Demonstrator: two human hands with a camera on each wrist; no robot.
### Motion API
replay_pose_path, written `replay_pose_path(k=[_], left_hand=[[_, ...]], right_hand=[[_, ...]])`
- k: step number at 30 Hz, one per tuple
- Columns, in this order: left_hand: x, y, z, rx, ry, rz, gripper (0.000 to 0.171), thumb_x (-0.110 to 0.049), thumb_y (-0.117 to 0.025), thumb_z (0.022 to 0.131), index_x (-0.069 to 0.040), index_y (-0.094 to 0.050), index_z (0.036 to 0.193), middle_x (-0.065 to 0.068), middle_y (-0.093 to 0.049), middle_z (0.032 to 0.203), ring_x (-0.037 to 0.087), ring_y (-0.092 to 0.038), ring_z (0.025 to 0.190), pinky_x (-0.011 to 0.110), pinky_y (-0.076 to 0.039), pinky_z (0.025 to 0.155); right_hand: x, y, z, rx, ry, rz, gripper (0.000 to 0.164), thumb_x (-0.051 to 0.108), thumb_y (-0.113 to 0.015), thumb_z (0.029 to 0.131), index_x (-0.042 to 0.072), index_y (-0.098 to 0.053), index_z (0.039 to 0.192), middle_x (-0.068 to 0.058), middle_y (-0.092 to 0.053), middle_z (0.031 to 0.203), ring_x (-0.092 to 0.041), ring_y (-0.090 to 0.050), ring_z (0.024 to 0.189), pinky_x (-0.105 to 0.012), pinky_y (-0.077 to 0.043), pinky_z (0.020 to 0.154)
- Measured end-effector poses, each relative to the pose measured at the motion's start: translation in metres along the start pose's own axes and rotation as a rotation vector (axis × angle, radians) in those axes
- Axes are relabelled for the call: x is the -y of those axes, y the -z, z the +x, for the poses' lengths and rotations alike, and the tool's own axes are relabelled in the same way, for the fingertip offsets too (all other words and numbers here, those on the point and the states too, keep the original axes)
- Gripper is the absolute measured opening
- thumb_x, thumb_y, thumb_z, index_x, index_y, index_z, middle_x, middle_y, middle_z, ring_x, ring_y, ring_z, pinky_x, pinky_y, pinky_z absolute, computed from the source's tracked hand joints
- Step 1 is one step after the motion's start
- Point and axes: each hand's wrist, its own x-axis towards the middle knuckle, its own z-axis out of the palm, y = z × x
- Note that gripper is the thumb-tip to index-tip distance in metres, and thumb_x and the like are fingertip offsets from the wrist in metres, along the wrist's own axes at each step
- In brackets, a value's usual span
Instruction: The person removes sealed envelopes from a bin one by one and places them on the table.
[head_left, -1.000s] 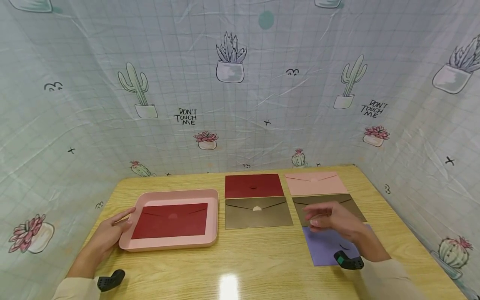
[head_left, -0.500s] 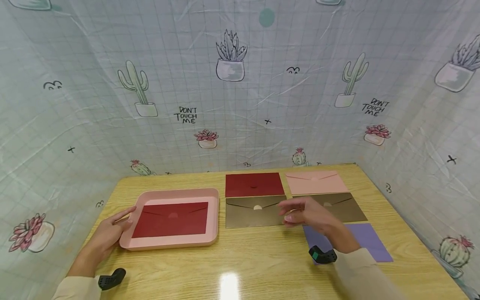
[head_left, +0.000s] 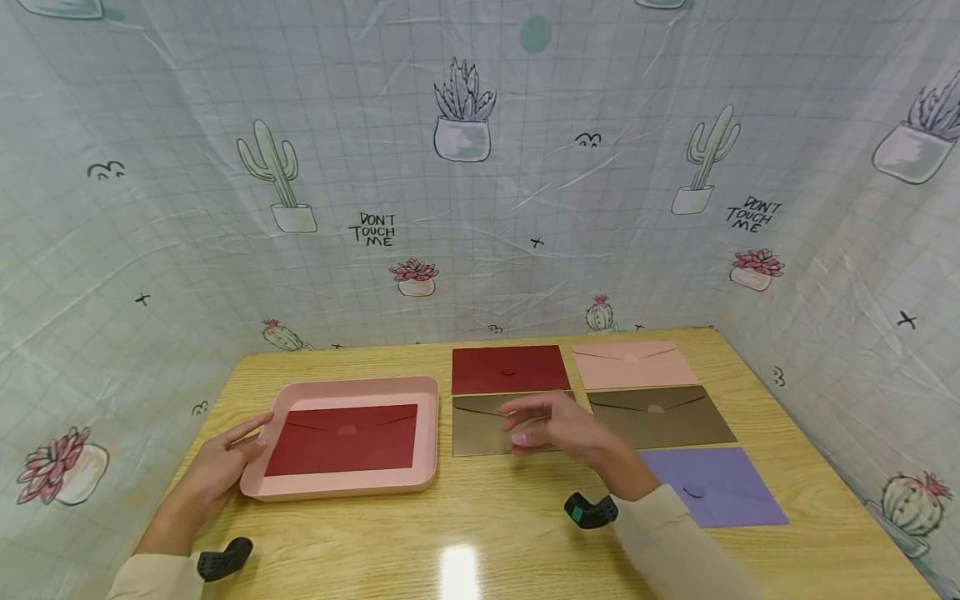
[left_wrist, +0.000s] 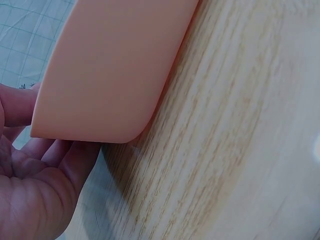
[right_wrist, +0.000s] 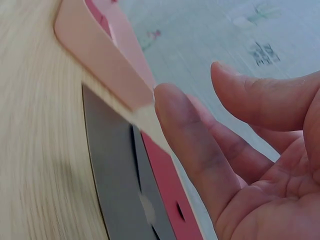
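At the left, my left hand [head_left: 213, 471] holds the left side of a pink tray [head_left: 429, 433]. In the left wrist view the thumb reaches over the rim and the other fingers lie against the outer wall. Inside the tray lies a dark red envelope [head_left: 341, 450]. My right hand [head_left: 566, 429] hovers over the left gold envelope [head_left: 476, 435] and hides part of it. Nothing is between its loosely bent fingers [right_wrist: 195, 145]; thumb and fingertips stand apart in the right wrist view.
Behind the left gold envelope lies another dark red envelope [head_left: 506, 362]. To the right are a pink envelope [head_left: 637, 373], a second gold envelope [head_left: 675, 423] and a purple envelope [head_left: 738, 492]. A patterned cloth [head_left: 330, 150] surrounds the wooden table [head_left: 360, 550] at back and sides.
My right hand has moved left, from above the purple and right gold envelopes to over the left gold one. My left hand stays on the tray.
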Motion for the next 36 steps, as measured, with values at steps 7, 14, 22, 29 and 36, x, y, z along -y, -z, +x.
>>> replay_pose_path(k=[7, 14, 22, 29, 36], left_hand=[[0.0, -0.001, -0.001, -0.009, -0.001, 0.0, 0.061, -0.026, -0.04, 0.113, -0.018, -0.015, 0.168, 0.03, -0.011, 0.172, 0.051, -0.026, 0.156, 0.042, -0.046, 0.112], [0.001, -0.001, 0.001, -0.009, -0.013, 0.0, 0.06, -0.023, -0.039, 0.113, -0.018, -0.016, 0.168, 0.029, -0.011, 0.173, 0.05, -0.025, 0.157, 0.045, -0.04, 0.113], [0.001, 0.0, -0.001, -0.009, -0.01, 0.001, 0.06, -0.023, -0.04, 0.113, -0.017, -0.017, 0.168, 0.03, -0.011, 0.172, 0.051, -0.026, 0.156, 0.037, -0.054, 0.108], [0.001, -0.001, -0.003, -0.014, -0.016, 0.016, 0.061, -0.024, -0.041, 0.113, -0.017, -0.018, 0.168, 0.03, -0.013, 0.172, 0.051, -0.027, 0.156, 0.039, -0.053, 0.11], [0.0, -0.002, -0.005, -0.002, -0.039, 0.007, 0.06, -0.022, -0.041, 0.112, -0.014, -0.019, 0.168, 0.031, -0.014, 0.171, 0.051, -0.028, 0.155, 0.027, -0.059, 0.099]], right_hand=[[0.004, -0.031, 0.02, 0.007, -0.009, 0.025, 0.051, -0.002, -0.069, 0.094, -0.003, -0.059, 0.144, -0.035, -0.063, 0.132, -0.033, -0.078, 0.1, -0.049, -0.063, 0.093], [0.009, -0.053, 0.037, 0.015, -0.027, 0.063, 0.049, -0.003, -0.068, 0.093, -0.001, -0.061, 0.142, -0.035, -0.061, 0.136, -0.021, -0.077, 0.095, -0.045, -0.063, 0.093], [0.012, -0.076, 0.055, 0.0, -0.038, 0.093, 0.053, -0.005, -0.067, 0.092, -0.003, -0.059, 0.144, -0.034, -0.06, 0.138, -0.023, -0.076, 0.095, -0.049, -0.061, 0.096], [0.015, -0.098, 0.072, -0.04, -0.071, 0.118, 0.049, -0.004, -0.068, 0.092, 0.005, -0.064, 0.14, -0.028, -0.062, 0.137, -0.028, -0.077, 0.098, -0.046, -0.062, 0.096], [0.015, -0.107, 0.085, -0.047, -0.084, 0.173, 0.063, -0.005, -0.068, 0.092, 0.004, -0.052, 0.152, -0.032, -0.054, 0.145, -0.047, -0.067, 0.124, -0.042, -0.062, 0.096]])
